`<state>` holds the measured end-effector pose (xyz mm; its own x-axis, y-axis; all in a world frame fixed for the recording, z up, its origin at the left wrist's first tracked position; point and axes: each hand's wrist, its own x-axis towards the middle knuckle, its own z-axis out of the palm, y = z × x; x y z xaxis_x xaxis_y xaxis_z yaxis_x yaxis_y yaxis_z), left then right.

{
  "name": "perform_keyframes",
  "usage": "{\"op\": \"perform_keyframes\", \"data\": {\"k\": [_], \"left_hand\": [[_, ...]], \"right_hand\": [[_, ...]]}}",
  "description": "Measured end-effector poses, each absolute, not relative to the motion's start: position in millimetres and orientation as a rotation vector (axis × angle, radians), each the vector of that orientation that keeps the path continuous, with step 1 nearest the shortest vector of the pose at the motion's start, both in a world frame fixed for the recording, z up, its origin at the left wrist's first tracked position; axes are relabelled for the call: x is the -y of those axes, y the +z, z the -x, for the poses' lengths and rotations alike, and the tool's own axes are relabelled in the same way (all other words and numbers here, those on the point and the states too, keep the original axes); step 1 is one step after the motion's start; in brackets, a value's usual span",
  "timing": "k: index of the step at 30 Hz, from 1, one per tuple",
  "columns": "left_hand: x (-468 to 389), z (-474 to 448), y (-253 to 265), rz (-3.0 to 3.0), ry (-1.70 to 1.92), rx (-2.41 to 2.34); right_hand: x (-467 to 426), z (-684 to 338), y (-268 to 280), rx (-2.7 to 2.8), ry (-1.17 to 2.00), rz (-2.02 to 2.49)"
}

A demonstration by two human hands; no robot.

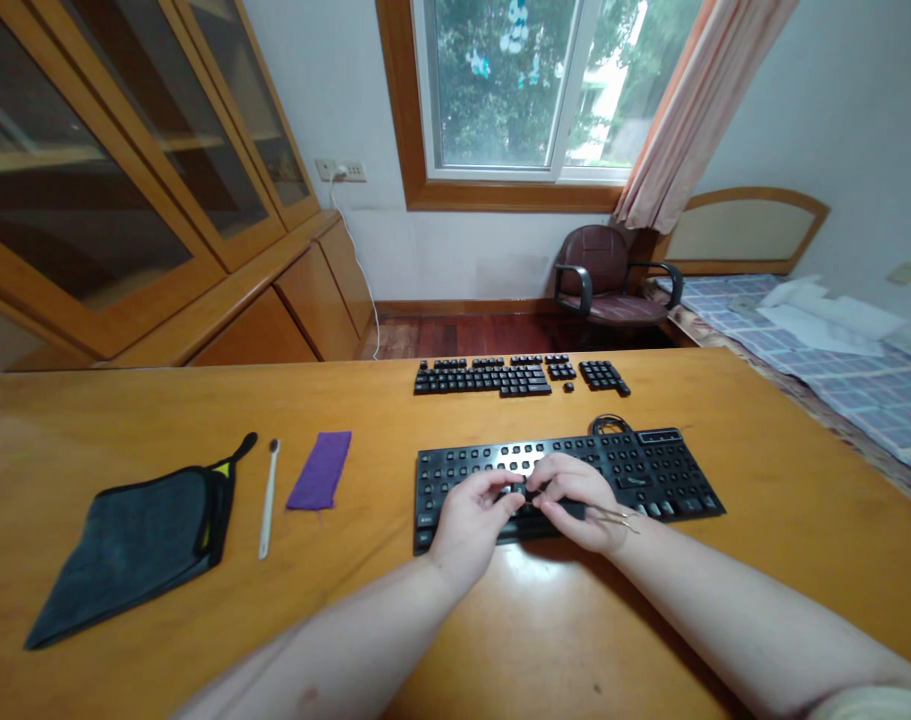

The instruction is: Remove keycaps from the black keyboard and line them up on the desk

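A black keyboard (672,470) lies on the desk, most of its key switches bare of caps. Over its middle my two hands meet, fingertips close together. Closed in a pinch, my left hand (479,515) has a small black keycap (518,488) at its fingertips. My right hand (579,500) is closed around a thin wire keycap puller (612,516), whose wire ends stick out past the wrist. The fingers partly hide the puller's other end. Behind the keyboard, removed black keycaps (485,380) are laid out in keyboard order.
Left on the desk (200,690) are a dark grey cloth (140,540), a white toothbrush (269,500) and a purple cloth (320,470). The keyboard's coiled cable (609,425) sits at its back edge. Beyond the desk stand a chair (601,275) and a bed (822,330).
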<state>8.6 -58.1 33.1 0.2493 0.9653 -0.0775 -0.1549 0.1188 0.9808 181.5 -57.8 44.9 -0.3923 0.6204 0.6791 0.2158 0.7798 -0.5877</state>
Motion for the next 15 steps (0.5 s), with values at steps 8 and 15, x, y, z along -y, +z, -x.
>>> {"op": "perform_keyframes", "data": {"k": [8, 15], "left_hand": [[59.0, -8.6, 35.1, -1.166, 1.041, -0.922], [58.8, -6.3, 31.1, -1.227, 1.04, -0.934]], "right_hand": [[54.7, -183.0, 39.5, 2.039, 0.579, 0.586], [56.2, -185.7, 33.9, 2.001, 0.433, 0.754]]}}
